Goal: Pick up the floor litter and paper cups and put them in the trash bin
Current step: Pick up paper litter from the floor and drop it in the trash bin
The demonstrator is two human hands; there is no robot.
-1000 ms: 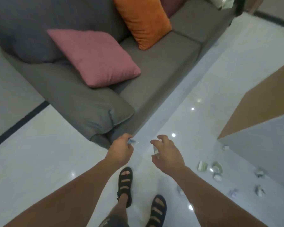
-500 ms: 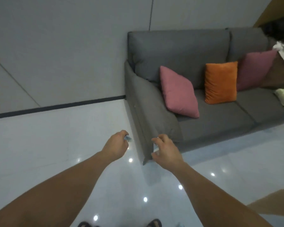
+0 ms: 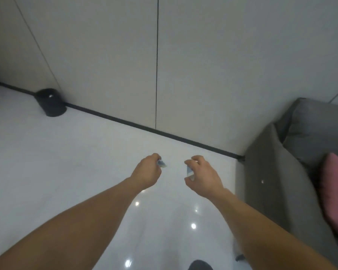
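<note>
Left hand: I see my left hand (image 3: pixel 146 173) held out in front, fingers curled, pinching a small bluish-white paper scrap (image 3: pixel 161 164) at the fingertips.
Right hand: my right hand (image 3: pixel 204 179) is level with it, thumb and fingers closed round a pale piece of litter (image 3: pixel 189 172) that is too blurred for me to identify.
Trash bin: the dark round bin (image 3: pixel 50 103) stands on the floor against the wall at far left, well apart from both hands.
Floor: glossy white tiles (image 3: pixel 66 162) with light glints below my arms.
Sofa: the grey sofa (image 3: pixel 277 172) is at right, with a pink cushion (image 3: pixel 334 191) on it.
</note>
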